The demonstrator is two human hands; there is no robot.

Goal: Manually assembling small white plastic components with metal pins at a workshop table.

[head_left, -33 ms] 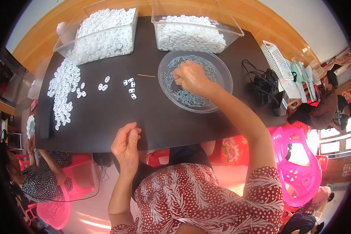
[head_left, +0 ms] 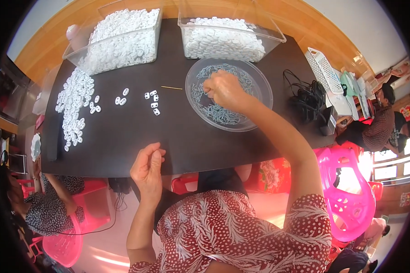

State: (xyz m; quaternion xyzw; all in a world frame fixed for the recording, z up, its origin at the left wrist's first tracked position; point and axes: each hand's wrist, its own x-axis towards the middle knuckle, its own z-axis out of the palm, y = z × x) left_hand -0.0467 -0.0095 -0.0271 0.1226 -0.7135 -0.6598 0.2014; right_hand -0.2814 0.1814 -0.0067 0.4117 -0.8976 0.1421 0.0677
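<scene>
My right hand [head_left: 224, 91] is over a round clear plastic tray [head_left: 263, 111], its fingers pinched together and pointing down. Small slender grey-blue pieces [head_left: 223, 113] lie scattered in that tray; they look like screws or pins. Whatever the right fingertips hold is hidden by the hand. Near the table's front edge my left hand [head_left: 148, 166] is held with curled fingers and the thumb against them. I cannot make out anything inside it. Between the hands and the far side lie several small white oval plastic parts with holes [head_left: 155, 101], and a thin brass-coloured rod [head_left: 171, 88].
Two clear bins [head_left: 143, 48] [head_left: 232, 43] full of white parts stand at the back. A heap of white parts [head_left: 73, 107] spreads on the left of the dark table [head_left: 123, 154]. Black cables [head_left: 305, 98] and a white basket [head_left: 323, 68] are right. Other people sit around.
</scene>
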